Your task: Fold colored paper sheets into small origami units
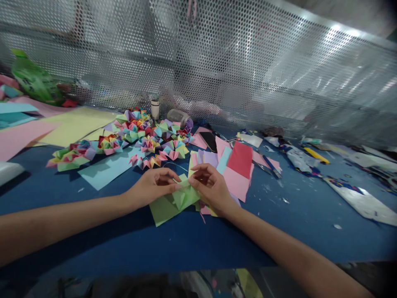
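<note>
Between my two hands is a light green sheet of paper [187,198], partly folded, with creases across its middle. My left hand [153,188] pinches its left upper edge between thumb and fingers. On the other side my right hand [212,186] grips the right upper edge in the same way. A flat green sheet [163,210] lies under the folded one on the blue table [124,248]. Just right of my right hand, a red paper square [241,159] rests on a pink sheet [237,184]. Folded paper pieces [149,136] in many colours are heaped beyond my left hand.
A light blue sheet [107,167] lies left of my hands. Farther back are a phone [208,140], a tipped jar [180,118] and a small white bottle [155,109]. A blue pen-like tool [272,167] and a yellow cutter [315,155] lie right. Perforated metal [198,62] walls the back.
</note>
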`<state>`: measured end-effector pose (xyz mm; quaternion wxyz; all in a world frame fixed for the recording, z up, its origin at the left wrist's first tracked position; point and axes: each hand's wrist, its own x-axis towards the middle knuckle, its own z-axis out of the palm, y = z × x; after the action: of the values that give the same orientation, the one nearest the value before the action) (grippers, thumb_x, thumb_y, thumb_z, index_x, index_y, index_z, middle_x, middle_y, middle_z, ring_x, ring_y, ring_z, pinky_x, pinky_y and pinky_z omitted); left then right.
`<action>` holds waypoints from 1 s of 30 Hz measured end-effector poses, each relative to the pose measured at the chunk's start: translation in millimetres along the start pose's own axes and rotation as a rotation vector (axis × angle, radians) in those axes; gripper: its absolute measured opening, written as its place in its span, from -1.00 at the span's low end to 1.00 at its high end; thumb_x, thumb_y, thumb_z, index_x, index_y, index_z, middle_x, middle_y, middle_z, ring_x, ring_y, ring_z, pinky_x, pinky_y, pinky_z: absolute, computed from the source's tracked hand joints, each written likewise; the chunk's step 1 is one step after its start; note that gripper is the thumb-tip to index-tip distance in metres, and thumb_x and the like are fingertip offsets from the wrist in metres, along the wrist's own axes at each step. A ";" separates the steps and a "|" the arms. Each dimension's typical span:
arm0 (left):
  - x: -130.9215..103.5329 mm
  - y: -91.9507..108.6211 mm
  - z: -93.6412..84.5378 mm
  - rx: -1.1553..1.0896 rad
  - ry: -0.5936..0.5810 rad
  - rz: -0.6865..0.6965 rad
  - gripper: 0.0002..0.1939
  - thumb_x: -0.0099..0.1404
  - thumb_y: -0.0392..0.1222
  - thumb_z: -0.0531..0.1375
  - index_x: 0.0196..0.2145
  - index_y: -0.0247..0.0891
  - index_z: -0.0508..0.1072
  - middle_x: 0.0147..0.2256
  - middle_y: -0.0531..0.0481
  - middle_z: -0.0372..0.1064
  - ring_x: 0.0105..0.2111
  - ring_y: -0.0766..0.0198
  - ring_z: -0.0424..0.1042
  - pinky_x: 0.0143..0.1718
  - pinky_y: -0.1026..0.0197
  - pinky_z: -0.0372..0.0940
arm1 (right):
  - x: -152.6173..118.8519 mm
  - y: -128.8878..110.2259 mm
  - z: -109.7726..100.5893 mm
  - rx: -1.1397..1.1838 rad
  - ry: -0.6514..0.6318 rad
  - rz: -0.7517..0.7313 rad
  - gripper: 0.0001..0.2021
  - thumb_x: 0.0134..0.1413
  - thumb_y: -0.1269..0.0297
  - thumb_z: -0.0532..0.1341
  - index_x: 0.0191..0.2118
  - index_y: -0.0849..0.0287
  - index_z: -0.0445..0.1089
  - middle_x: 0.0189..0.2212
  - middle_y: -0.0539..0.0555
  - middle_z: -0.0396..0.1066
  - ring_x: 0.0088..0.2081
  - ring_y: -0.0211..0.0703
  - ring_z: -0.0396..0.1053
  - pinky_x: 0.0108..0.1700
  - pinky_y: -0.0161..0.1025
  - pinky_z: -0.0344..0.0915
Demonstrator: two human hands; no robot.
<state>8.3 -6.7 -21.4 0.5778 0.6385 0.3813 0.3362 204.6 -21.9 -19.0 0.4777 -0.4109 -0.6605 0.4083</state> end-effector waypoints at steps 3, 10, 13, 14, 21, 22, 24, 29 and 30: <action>-1.7 0.7 0.3 0.041 -0.020 -0.008 -0.76 0.10 -0.07 0.27 -0.37 -0.30 0.39 -0.53 0.06 0.40 -0.54 0.38 0.36 -0.46 0.33 0.27 | 0.5 -0.4 1.3 -0.024 -0.004 -0.014 -0.78 -0.04 0.31 0.28 -0.23 0.12 0.30 -0.45 -0.03 0.35 -0.38 -0.29 0.35 -0.34 -0.33 0.30; -4.0 0.9 0.7 0.124 -0.033 0.014 -0.76 0.09 -0.08 0.27 -0.48 -0.32 0.38 -0.60 0.11 0.29 -0.60 0.44 0.23 -0.59 0.39 0.07 | -1.5 -3.2 3.1 -0.055 -0.085 -0.001 -0.74 -0.06 0.24 0.29 -0.20 0.11 0.31 -0.42 -0.02 0.34 -0.35 -0.28 0.36 -0.30 -0.31 0.33; -2.9 2.2 1.1 0.087 -0.007 0.020 -0.76 0.10 -0.08 0.26 -0.49 -0.31 0.35 -0.57 0.09 0.31 -0.57 0.41 0.27 -0.55 0.37 0.12 | -3.0 -2.9 1.7 -0.073 -0.108 0.024 -0.67 -0.07 0.20 0.31 -0.16 0.10 0.28 -0.39 -0.02 0.31 -0.31 -0.26 0.34 -0.27 -0.29 0.31; -2.4 2.9 1.2 0.075 0.005 0.018 -0.76 0.10 -0.08 0.26 -0.49 -0.31 0.35 -0.56 0.09 0.32 -0.56 0.40 0.28 -0.54 0.37 0.14 | -3.5 -2.6 1.1 -0.077 -0.116 0.027 -0.66 -0.07 0.19 0.30 -0.14 0.09 0.28 -0.37 -0.01 0.30 -0.29 -0.25 0.34 -0.26 -0.29 0.31; -1.0 4.9 2.0 0.069 0.084 0.015 -0.78 0.12 -0.08 0.24 -0.44 -0.30 0.36 -0.51 0.08 0.33 -0.52 0.38 0.32 -0.47 0.33 0.22 | -2.0 1.5 -0.4 -0.121 -0.063 -0.001 -0.66 -0.07 0.22 0.30 -0.14 0.09 0.25 -0.34 0.01 0.30 -0.24 -0.21 0.33 -0.22 -0.26 0.28; -1.2 4.6 2.0 0.063 0.074 0.019 -0.78 0.12 -0.09 0.25 -0.43 -0.30 0.35 -0.51 0.09 0.32 -0.51 0.39 0.32 -0.47 0.34 0.22 | -1.4 1.7 -0.1 -0.120 -0.055 -0.001 -0.67 -0.07 0.23 0.30 -0.15 0.10 0.26 -0.36 0.01 0.30 -0.26 -0.22 0.32 -0.23 -0.26 0.28; -1.5 3.9 2.0 0.049 0.035 0.028 -0.77 0.10 -0.10 0.27 -0.39 -0.29 0.35 -0.50 0.10 0.32 -0.50 0.39 0.32 -0.47 0.35 0.21 | -0.9 1.2 0.6 -0.108 -0.079 0.008 -0.69 -0.06 0.25 0.29 -0.16 0.11 0.27 -0.38 0.00 0.29 -0.28 -0.23 0.32 -0.24 -0.26 0.29; -1.0 3.7 1.1 0.055 0.007 0.003 -0.74 0.07 -0.07 0.28 -0.43 -0.31 0.37 -0.51 0.09 0.33 -0.51 0.39 0.31 -0.48 0.37 0.18 | -2.2 -2.5 0.4 -0.123 -0.205 0.037 -0.66 -0.03 0.25 0.27 -0.10 0.10 0.26 -0.32 0.02 0.32 -0.27 -0.24 0.33 -0.26 -0.28 0.30; -0.6 3.6 0.8 0.047 0.025 -0.006 -0.74 0.09 -0.05 0.27 -0.44 -0.31 0.37 -0.51 0.09 0.33 -0.51 0.39 0.31 -0.49 0.37 0.18 | -2.5 -3.2 0.0 -0.134 -0.206 0.031 -0.64 -0.05 0.27 0.28 -0.09 0.10 0.26 -0.30 0.02 0.32 -0.25 -0.23 0.33 -0.26 -0.28 0.30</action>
<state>9.1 -7.8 -17.9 0.5588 0.6464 0.3985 0.3332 204.6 -25.4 -16.8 0.3725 -0.4079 -0.7254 0.4107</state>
